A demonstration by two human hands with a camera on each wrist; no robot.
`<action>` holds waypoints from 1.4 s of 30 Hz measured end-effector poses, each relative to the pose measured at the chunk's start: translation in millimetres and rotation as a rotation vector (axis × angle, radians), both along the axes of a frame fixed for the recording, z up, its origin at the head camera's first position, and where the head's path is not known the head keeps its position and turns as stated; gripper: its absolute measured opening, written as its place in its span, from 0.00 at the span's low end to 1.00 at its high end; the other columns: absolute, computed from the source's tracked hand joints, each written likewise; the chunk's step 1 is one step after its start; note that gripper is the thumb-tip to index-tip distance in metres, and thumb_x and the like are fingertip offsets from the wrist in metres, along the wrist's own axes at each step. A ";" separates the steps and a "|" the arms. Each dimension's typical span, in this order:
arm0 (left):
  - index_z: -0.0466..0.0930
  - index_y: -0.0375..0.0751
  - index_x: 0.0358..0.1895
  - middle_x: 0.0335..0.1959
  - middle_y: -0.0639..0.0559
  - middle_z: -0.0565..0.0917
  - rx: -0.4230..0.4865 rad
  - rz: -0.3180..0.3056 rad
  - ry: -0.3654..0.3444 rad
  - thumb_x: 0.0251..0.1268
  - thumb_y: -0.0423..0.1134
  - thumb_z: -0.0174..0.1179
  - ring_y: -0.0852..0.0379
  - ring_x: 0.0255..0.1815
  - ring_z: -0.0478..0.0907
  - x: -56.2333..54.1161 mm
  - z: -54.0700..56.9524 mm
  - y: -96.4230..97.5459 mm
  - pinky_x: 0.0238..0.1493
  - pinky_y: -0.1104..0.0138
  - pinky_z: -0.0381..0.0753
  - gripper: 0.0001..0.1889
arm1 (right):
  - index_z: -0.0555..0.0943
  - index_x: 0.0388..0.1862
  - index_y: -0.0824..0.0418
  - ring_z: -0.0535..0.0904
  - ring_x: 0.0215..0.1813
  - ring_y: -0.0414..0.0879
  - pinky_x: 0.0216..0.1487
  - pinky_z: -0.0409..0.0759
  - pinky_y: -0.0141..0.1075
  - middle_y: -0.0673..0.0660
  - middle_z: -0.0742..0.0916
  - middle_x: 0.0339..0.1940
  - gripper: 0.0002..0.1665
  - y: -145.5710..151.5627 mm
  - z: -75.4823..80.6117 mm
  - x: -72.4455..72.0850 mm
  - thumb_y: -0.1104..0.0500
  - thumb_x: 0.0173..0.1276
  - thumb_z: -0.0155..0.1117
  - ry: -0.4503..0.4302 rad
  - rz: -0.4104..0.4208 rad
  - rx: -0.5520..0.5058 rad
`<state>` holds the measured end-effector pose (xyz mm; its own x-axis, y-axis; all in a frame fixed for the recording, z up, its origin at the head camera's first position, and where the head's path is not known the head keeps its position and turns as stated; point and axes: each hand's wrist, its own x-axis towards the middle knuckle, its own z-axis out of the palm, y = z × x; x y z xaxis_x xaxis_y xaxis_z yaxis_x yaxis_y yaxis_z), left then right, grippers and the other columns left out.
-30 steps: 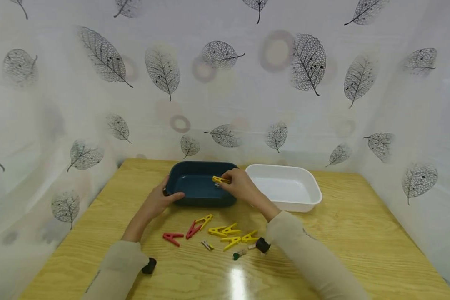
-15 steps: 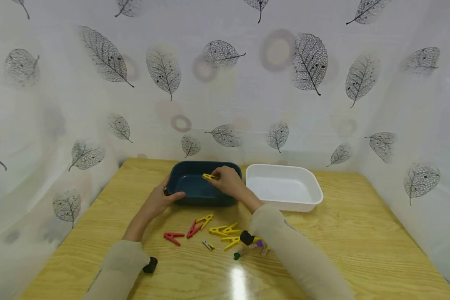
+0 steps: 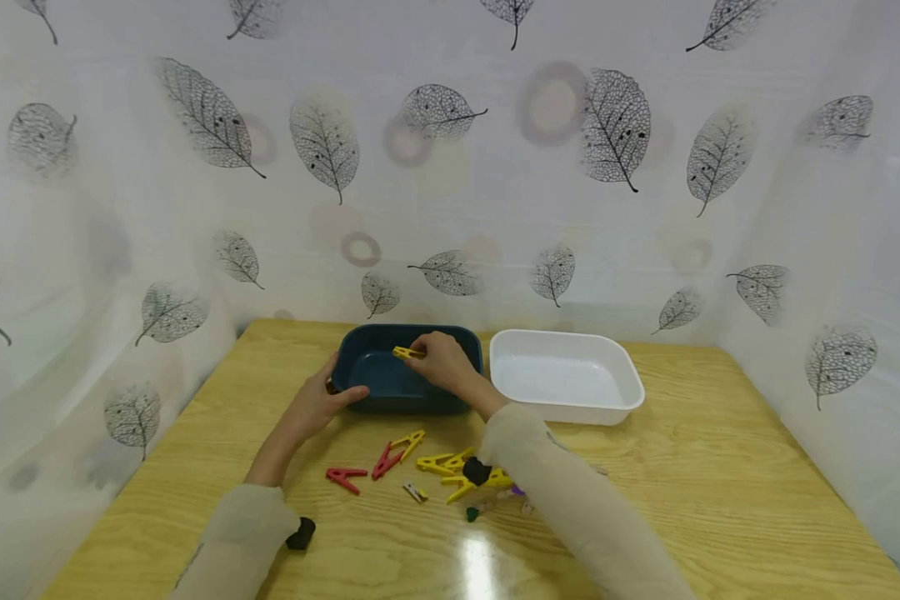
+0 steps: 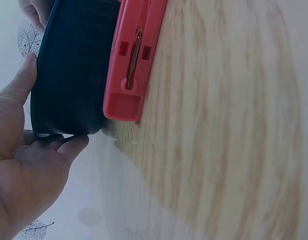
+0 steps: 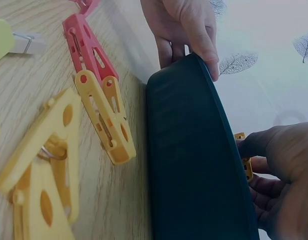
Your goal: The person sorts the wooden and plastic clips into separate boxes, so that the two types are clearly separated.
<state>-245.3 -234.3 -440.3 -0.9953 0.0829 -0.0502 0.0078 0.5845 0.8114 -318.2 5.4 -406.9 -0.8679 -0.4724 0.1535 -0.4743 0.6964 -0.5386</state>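
Note:
The dark teal plastic basin (image 3: 412, 403) stands toward the back of the table. My left hand (image 3: 317, 407) grips its left end, the thumb lying over the near rim and the fingers along the outer side. Above the basin's inside, my right hand (image 3: 444, 365) pinches a yellow clothespin (image 3: 407, 353) between thumb and fingers. In the right wrist view the rim partly hides that clothespin (image 5: 248, 170). In front of the basin lie red clothespins (image 3: 345, 477), yellow clothespins (image 3: 433, 463) and a small clip (image 3: 415, 492).
A white basin (image 3: 570, 375) sits just right of the dark one. Small decorated clips, one with a green piece (image 3: 472, 514), lie partly under the right forearm. A leaf-printed curtain (image 3: 450, 192) hangs behind the wooden table (image 3: 705, 467).
My right hand has moved left over the dark basin, carrying the yellow clothespin. The left hand keeps its hold on the basin's left end.

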 end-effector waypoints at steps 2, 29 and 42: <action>0.37 0.33 0.84 0.83 0.30 0.45 0.001 -0.002 -0.002 0.71 0.59 0.64 0.31 0.82 0.46 0.0 -0.2 0.2 0.77 0.39 0.52 0.56 | 0.87 0.54 0.65 0.87 0.39 0.48 0.44 0.86 0.41 0.59 0.90 0.47 0.17 -2.8 0.1 -0.8 0.56 0.74 0.69 -0.002 -0.005 0.005; 0.36 0.35 0.84 0.83 0.30 0.45 0.002 -0.011 -0.007 0.72 0.61 0.63 0.30 0.81 0.46 4.2 5.7 -0.4 0.77 0.39 0.54 0.56 | 0.81 0.63 0.68 0.83 0.54 0.52 0.56 0.82 0.46 0.61 0.86 0.55 0.21 11.9 3.7 6.2 0.57 0.79 0.63 -0.016 0.133 -0.074; 0.35 0.37 0.84 0.83 0.31 0.44 0.010 -0.013 -0.004 0.74 0.54 0.63 0.31 0.82 0.44 3.4 1.9 -0.7 0.77 0.38 0.53 0.53 | 0.82 0.63 0.66 0.84 0.56 0.52 0.58 0.82 0.43 0.63 0.86 0.58 0.20 55.5 18.0 33.3 0.58 0.79 0.63 -0.021 0.163 -0.226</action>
<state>-242.0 -235.0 -438.4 -0.9939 0.0966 -0.0530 0.0124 0.5762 0.8172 -284.9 60.9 -388.9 -0.7872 -0.5623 0.2533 -0.5574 0.4728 -0.6825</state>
